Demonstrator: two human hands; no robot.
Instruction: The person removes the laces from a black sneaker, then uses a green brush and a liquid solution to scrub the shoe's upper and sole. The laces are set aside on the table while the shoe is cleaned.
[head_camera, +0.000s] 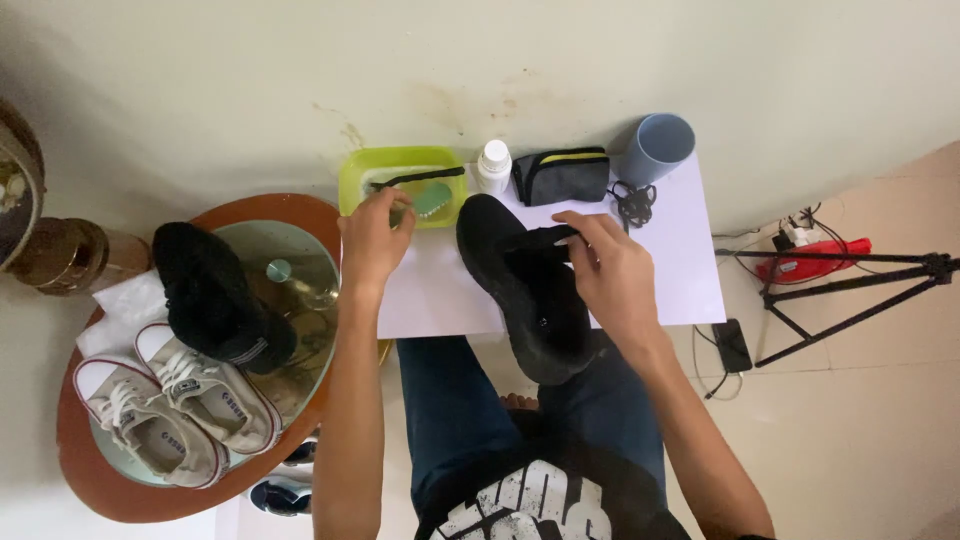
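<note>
- Pale wall and tiled floor frame a small white table (690, 270) at which a person sits, knees under it.
- On that table lies a black shoe (520, 290), sole down, toe toward the wall, heel overhanging the near edge above the lap.
- Right hand (610, 270) rests on the shoe's opening, fingers curled around the tongue or collar, steadying it.
- Left hand (375, 235) reaches to the green basin (355, 180) just left of the shoe, fingers pinched at a green brush (432, 200) inside; whether it actually grips the brush cannot be told.
- Judging by this, the step in hand is fetching the brush; bringing it across to the shoe would call for a firm hold by the right hand.
- Behind stand a white bottle (492, 165), dark pouch (560, 175) and blue cup (658, 145).
- Left, a round glass-topped table (90, 470) carries white sneakers (175, 405) and another black shoe (215, 295).
</note>
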